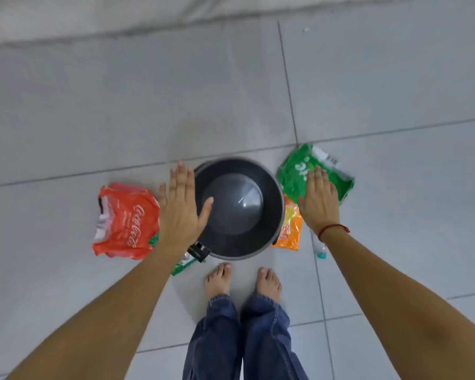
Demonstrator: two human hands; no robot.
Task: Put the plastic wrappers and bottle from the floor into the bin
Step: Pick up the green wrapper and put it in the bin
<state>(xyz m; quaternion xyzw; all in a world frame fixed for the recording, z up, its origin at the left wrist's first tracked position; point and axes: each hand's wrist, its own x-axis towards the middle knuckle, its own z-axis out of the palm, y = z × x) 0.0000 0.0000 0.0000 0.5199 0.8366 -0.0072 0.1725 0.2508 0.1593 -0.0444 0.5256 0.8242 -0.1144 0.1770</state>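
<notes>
1. Left hand (182, 207): bare, no ring or band visible; forearm unsleeved.
2. Right hand (319, 201): bare; forearm unsleeved.
3. Red cord bracelet (333, 229): thin, at the right wrist, possibly knotted at its outer end.
4. Blue denim trousers (242, 338): frayed hems, below both hands.
5. Feet (218, 281): bare.

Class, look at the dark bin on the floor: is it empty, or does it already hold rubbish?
Empty. The bin shows only its bare dark base; the red wrapper and green wrapper lie outside it on the floor.
</notes>
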